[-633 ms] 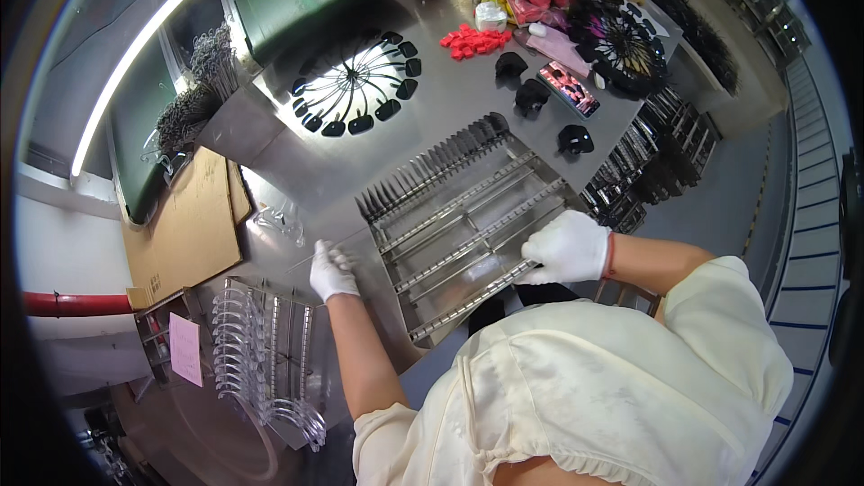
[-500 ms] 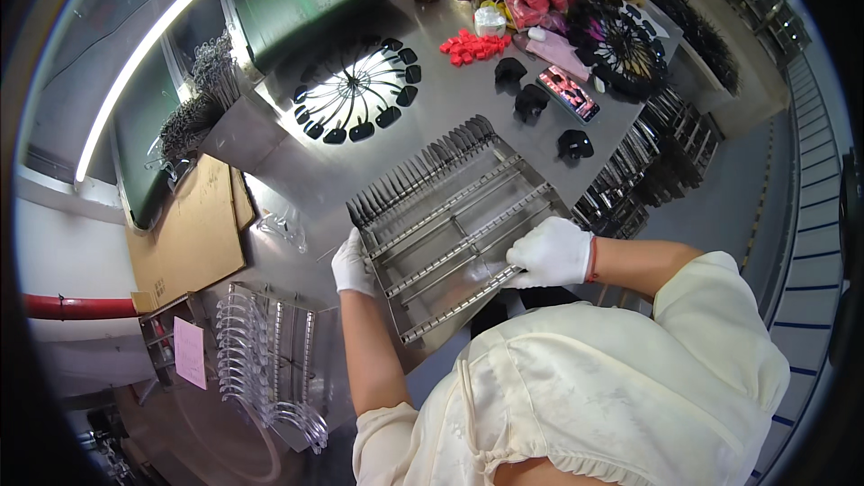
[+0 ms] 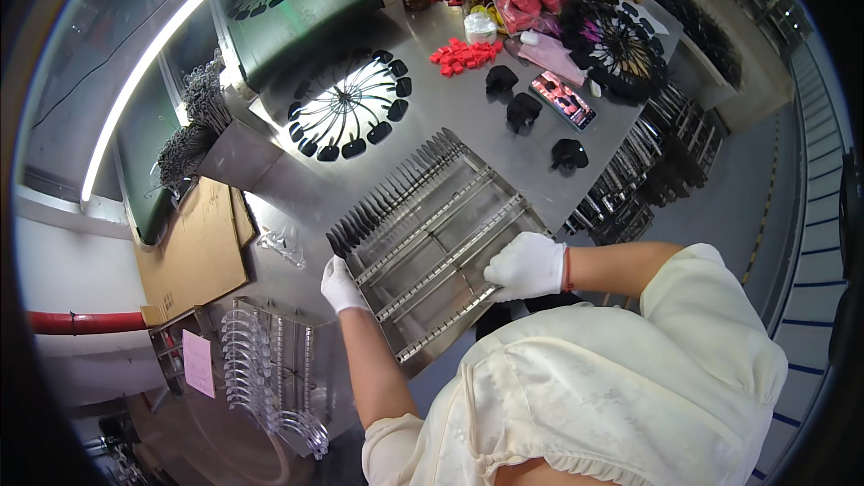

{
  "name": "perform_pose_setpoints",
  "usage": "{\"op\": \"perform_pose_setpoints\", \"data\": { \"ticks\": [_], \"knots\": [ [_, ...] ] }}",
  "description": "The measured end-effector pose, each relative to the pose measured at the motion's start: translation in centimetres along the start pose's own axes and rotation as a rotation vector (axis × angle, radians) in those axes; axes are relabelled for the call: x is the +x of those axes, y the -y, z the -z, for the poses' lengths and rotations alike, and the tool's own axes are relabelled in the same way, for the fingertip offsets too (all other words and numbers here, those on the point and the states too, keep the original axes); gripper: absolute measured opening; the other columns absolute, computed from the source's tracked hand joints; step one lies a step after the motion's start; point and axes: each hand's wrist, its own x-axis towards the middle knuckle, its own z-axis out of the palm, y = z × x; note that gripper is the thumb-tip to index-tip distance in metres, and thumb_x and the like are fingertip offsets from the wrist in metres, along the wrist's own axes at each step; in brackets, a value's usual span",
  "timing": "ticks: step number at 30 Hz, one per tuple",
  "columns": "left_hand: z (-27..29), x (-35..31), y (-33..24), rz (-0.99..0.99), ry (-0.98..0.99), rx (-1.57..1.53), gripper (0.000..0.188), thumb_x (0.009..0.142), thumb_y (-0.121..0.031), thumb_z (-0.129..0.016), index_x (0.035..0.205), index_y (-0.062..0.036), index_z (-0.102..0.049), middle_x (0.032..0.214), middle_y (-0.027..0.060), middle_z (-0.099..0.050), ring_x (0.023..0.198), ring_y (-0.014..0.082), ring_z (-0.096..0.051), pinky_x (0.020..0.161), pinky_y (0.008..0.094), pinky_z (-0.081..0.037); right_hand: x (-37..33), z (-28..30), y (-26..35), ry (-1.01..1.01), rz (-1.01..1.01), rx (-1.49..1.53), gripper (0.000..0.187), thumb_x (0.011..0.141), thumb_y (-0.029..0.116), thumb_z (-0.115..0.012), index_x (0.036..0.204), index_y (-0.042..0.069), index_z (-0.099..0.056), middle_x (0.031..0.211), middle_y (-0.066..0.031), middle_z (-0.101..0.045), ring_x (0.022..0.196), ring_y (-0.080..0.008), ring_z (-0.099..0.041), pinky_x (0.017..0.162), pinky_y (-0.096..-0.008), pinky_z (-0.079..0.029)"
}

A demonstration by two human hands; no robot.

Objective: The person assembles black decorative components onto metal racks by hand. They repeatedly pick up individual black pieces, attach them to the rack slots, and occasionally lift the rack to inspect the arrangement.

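Both my white-gloved hands hold a metal rack (image 3: 452,258) with slotted crossbars, tilted over the front edge of the steel table (image 3: 468,108). My left hand (image 3: 342,286) grips its left side, fingers partly hidden by the frame. On the near right side, my right hand (image 3: 526,267) is closed around the rack's edge. Thin dark leaf-shaped pieces (image 3: 393,196) stand in a row along the rack's far side. The other crossbars carry nothing. Left of my left forearm, a second metal rack (image 3: 281,351) bears rows of clear curved pieces (image 3: 245,351).
Beyond the rack, black stemmed pieces (image 3: 353,148) form a ring on a bright light. Black clumps (image 3: 523,112), a phone (image 3: 562,97) and red pieces (image 3: 465,56) lie farther right. Cardboard (image 3: 191,252) leans at left; stacked racks (image 3: 630,171) stand past the table's right edge.
The rack has shifted a little to the left with both hands still on it. My view has also shifted slightly.
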Motion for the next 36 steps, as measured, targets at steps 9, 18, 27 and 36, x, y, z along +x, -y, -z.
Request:
{"op": "perform_pose_setpoints", "data": {
  "ticks": [9, 18, 27, 36],
  "knots": [
    [-0.7, -1.4, -1.1, -0.254, 0.084, 0.537, 0.049, 0.099, -0.020, -0.064, 0.142, 0.0041, -0.056, 0.126, 0.0167, -0.068, 0.116, 0.0244, -0.064, 0.102, 0.0347, -0.047, 4.8, -3.3, -6.5, -0.642, 0.017, 0.216, 0.026, 0.090, 0.037, -0.073, 0.088, 0.011, -0.072, 0.085, -0.0121, -0.070, 0.076, -0.0332, -0.070, 0.069, -0.0444, -0.056],
    [-2.0, -2.8, -1.0, -0.212, 0.053, 0.454, 0.048, 0.091, 0.007, -0.057, 0.139, 0.0047, -0.060, 0.131, 0.0151, -0.069, 0.116, 0.0205, -0.065, 0.104, 0.0313, -0.047, 11.5, 2.9, -19.3, -0.032, -0.339, 1.230, 0.044, 0.096, 0.021, -0.070, 0.138, 0.007, -0.062, 0.115, -0.0043, -0.068, 0.094, -0.0102, -0.061, 0.085, -0.0275, -0.050],
    [-3.1, -4.1, -2.2, -0.273, -0.051, 0.665, 0.038, 0.092, 0.001, -0.060, 0.130, 0.0032, -0.066, 0.122, 0.0146, -0.072, 0.107, 0.0231, -0.069, 0.097, 0.0345, -0.052, 2.4, 5.8, -27.2, -0.164, -0.404, -0.027, 0.071, 0.073, 0.026, -0.083, 0.140, 0.016, -0.062, 0.130, -0.0230, -0.060, 0.122, -0.0388, -0.061, 0.106, -0.0436, -0.051],
    [-3.5, -10.2, -5.7, -0.426, -0.251, 0.541, 0.034, 0.099, -0.006, -0.061, 0.131, 0.0040, -0.065, 0.124, 0.0160, -0.071, 0.116, 0.0256, -0.067, 0.103, 0.0363, -0.051, 6.1, 2.5, -23.7, -0.325, -0.797, 0.126, 0.023, 0.099, 0.028, -0.056, 0.108, 0.011, -0.070, 0.104, -0.0219, -0.066, 0.100, -0.0407, -0.069, 0.086, -0.0507, -0.057]
  ]
}}
